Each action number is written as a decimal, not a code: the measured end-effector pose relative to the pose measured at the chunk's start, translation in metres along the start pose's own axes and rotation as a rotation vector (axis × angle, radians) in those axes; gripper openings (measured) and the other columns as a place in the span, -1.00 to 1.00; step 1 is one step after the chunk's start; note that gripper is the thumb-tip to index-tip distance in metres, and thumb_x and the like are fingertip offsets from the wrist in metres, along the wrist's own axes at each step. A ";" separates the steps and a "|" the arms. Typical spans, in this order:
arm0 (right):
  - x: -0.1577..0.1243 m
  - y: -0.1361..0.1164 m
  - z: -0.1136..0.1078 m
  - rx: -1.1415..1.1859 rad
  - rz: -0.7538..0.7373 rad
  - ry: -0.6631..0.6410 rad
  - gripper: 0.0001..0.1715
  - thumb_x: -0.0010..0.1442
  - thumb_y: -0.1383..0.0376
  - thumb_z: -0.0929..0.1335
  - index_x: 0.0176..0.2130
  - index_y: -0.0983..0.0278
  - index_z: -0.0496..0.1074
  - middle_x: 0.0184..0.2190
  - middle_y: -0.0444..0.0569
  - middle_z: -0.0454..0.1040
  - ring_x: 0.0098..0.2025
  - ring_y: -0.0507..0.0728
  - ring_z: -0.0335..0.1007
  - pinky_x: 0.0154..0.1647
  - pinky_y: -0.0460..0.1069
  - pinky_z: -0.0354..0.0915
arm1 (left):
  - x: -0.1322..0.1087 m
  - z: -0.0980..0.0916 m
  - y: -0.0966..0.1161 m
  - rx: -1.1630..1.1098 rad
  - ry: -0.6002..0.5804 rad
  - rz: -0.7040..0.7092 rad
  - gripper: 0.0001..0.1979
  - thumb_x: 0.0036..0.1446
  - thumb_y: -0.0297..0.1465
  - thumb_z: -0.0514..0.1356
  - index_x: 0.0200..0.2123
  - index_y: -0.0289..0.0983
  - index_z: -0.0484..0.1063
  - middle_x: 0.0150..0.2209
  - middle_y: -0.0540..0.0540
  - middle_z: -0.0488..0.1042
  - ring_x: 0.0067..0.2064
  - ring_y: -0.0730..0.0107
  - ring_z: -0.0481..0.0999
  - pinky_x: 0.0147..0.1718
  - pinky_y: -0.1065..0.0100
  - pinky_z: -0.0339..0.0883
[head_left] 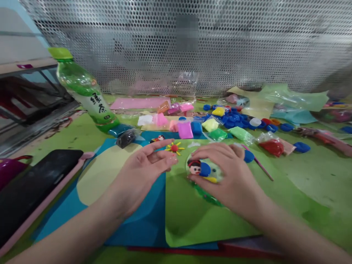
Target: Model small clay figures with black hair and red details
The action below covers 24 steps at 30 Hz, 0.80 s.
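Observation:
My right hand (228, 170) has its thumb and fingers around a small clay figure (195, 167) with black hair and a red band, joined to a blue body. The figure lies over a clear round disc edged with green clay (207, 196), on a green sheet (192, 227). My left hand (151, 161) hovers palm-up over a blue sheet (143, 223), fingers apart, just left of a yellow-rayed clay sun (174, 148) with a red centre. Behind its fingertips, another small clay figure (157, 139) is partly visible.
A green tea bottle (82, 91) leans at the back left. Wrapped clay packets (185, 130) and blue caps (233, 119) lie across the back. A black phone-like object (41, 183) is at the left. A thin pink stick (261, 167) lies right of my right hand.

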State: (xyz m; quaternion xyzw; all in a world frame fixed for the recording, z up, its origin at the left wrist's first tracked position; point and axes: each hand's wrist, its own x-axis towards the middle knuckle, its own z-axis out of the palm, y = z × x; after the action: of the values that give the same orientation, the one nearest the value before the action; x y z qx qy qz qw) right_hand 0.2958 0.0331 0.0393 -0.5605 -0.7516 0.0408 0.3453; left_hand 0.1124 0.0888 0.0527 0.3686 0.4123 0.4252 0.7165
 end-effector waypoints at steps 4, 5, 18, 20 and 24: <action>-0.006 -0.004 -0.008 0.061 -0.059 0.180 -0.78 0.13 0.23 0.48 -0.23 0.17 0.41 -0.27 -0.15 0.57 -0.16 0.16 0.47 -0.15 0.13 0.23 | -0.002 -0.001 -0.012 0.041 -0.033 -0.044 -0.58 -0.22 -0.43 0.51 -0.20 -0.26 0.58 -0.49 -0.02 0.61 -0.40 0.53 0.59 -0.38 0.66 0.44; -0.006 -0.004 -0.009 0.054 -0.089 0.206 -0.78 0.14 0.21 0.48 -0.23 0.17 0.41 -0.27 -0.14 0.57 -0.17 0.16 0.48 -0.18 0.12 0.25 | -0.002 -0.001 -0.015 0.047 -0.055 -0.068 -0.57 -0.23 -0.41 0.52 -0.20 -0.25 0.58 -0.49 -0.03 0.62 -0.40 0.52 0.59 -0.37 0.65 0.44; -0.010 -0.014 -0.006 -0.139 -0.226 0.298 -0.84 0.22 0.13 0.42 -0.25 0.15 0.46 -0.33 -0.14 0.58 -0.22 0.14 0.46 -0.07 0.04 0.30 | -0.012 -0.003 -0.018 0.025 -0.155 -0.082 -0.70 -0.04 -0.52 0.39 -0.19 -0.16 0.56 -0.47 0.01 0.65 -0.37 0.54 0.65 -0.32 0.69 0.43; -0.010 -0.015 -0.006 -0.129 -0.259 0.338 -0.85 0.17 0.18 0.46 -0.26 0.17 0.49 -0.33 -0.14 0.61 -0.23 0.15 0.48 -0.06 0.02 0.32 | -0.012 -0.002 -0.018 0.061 -0.151 -0.071 -0.69 -0.03 -0.52 0.39 -0.18 -0.16 0.56 -0.47 0.01 0.65 -0.37 0.53 0.65 -0.32 0.69 0.43; -0.010 -0.015 -0.006 -0.119 -0.247 0.358 -0.85 0.13 0.20 0.49 -0.27 0.19 0.52 -0.33 -0.14 0.63 -0.23 0.15 0.51 -0.07 0.01 0.35 | -0.012 0.000 -0.016 0.087 -0.144 -0.071 -0.67 -0.05 -0.54 0.38 -0.17 -0.18 0.56 -0.46 -0.01 0.65 -0.39 0.53 0.64 -0.33 0.68 0.44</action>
State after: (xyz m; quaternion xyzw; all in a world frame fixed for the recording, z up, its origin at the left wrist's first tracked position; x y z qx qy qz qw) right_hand 0.2880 0.0166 0.0455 -0.4820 -0.7423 -0.1463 0.4419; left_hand 0.1138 0.0715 0.0419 0.4140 0.3906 0.3537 0.7423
